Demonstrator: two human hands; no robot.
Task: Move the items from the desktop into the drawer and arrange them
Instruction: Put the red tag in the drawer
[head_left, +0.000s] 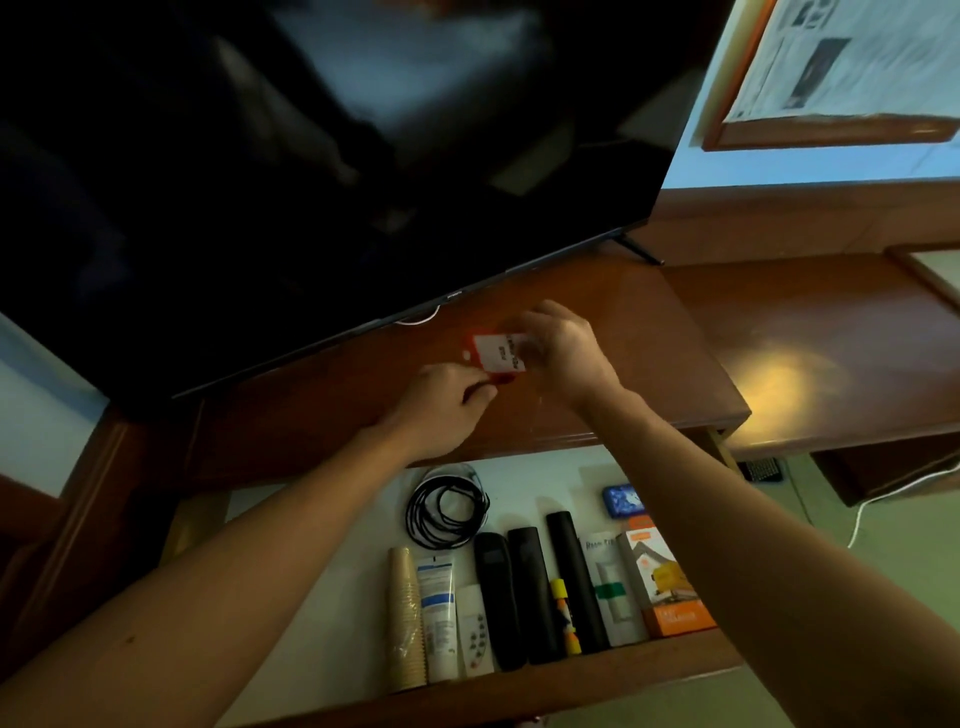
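Below the television (291, 171), on the wooden desktop (597, 322): red and white card (498, 355), printed face up, blurred; right hand (563, 349) over its right end, fingers curled and pinching that edge; left hand (447, 402) at its lower left corner, fingers bent in close, grip on the card impossible to confirm. Farther below the television, under the desktop edge: open drawer (519, 675), pale floor; coiled black cable (448, 512) toward the back; blue case (622, 501) at back right; along the front wall, left to right: stack of paper cups (407, 621), white tube (439, 618), small white remote (476, 631), three black remotes (530, 587), glue stick (565, 613), white box (610, 587), orange box (667, 582); all lying side by side, touching or nearly so.
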